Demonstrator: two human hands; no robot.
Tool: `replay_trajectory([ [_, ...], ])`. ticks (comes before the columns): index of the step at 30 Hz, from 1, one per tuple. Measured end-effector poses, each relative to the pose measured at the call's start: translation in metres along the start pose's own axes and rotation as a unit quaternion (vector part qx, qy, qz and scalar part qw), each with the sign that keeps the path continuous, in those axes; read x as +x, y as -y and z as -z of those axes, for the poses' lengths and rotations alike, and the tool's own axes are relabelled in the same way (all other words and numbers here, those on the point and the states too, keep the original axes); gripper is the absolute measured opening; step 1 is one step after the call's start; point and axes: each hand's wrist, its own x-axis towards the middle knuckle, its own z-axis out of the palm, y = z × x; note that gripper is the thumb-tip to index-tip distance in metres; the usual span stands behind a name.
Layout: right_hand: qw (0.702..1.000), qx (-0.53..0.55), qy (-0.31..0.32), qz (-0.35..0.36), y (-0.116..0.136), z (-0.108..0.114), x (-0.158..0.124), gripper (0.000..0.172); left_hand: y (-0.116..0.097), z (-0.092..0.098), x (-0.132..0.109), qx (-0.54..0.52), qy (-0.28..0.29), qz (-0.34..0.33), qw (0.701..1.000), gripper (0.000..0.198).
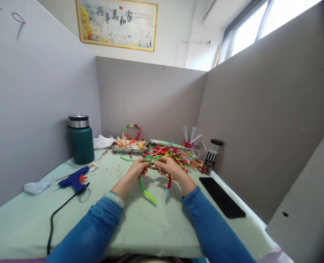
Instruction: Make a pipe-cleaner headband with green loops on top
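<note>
My left hand (138, 168) and my right hand (168, 166) meet over the middle of the pale green table (156, 226), both pinched on a bundle of pipe cleaners (152, 160) with green loops on top. A green tail (146, 193) hangs from the left hand. From the right hand hang a red tail and a light blue tail (168, 185). Both arms wear blue sleeves, and a pale bangle (114, 199) sits on my left wrist.
A heap of coloured pipe cleaners (178, 153) lies behind the hands, beside a metal tray (129, 147) of scraps with a hoop. A blue glue gun (74, 179) with black cord lies left, near a green flask (81, 140). A dark mat (221, 197) and jar (211, 155) are right. Grey partitions enclose the table.
</note>
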Motion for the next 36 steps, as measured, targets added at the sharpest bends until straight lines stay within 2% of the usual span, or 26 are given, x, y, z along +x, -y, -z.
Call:
replay_trajectory([
  [2,1.0,0.001,-0.001,0.019,0.001,-0.003,-0.002,0.022,0.0,0.0,0.0,0.003,0.006,-0.004,1.0,0.02],
  [5,0.998,-0.002,-0.047,0.042,-0.001,-0.01,0.0,0.015,0.0,0.0,0.0,0.003,0.004,-0.006,1.0,0.016],
  [9,0.996,-0.003,-0.082,0.037,-0.007,-0.015,0.005,0.016,-0.003,0.0,-0.002,-0.029,0.006,-0.004,1.0,0.017],
  [14,0.997,0.026,-0.073,0.027,-0.007,-0.013,0.005,0.018,-0.006,0.002,-0.004,-0.022,0.019,0.004,1.0,0.02],
  [18,0.996,0.037,-0.081,0.013,0.003,-0.01,-0.001,0.017,-0.005,0.003,-0.004,0.023,0.035,-0.032,0.999,0.029],
  [22,0.995,0.041,-0.095,-0.006,0.01,-0.01,-0.004,0.015,-0.002,0.003,-0.002,0.059,-0.002,-0.054,0.997,0.029],
  [28,0.994,0.04,-0.098,-0.016,0.007,-0.012,-0.001,0.015,-0.003,-0.002,-0.002,0.068,-0.057,-0.042,0.995,0.025],
  [36,0.993,0.038,-0.108,-0.011,0.005,-0.013,0.001,0.015,0.002,-0.005,-0.002,0.067,-0.053,-0.063,0.994,0.024],
])
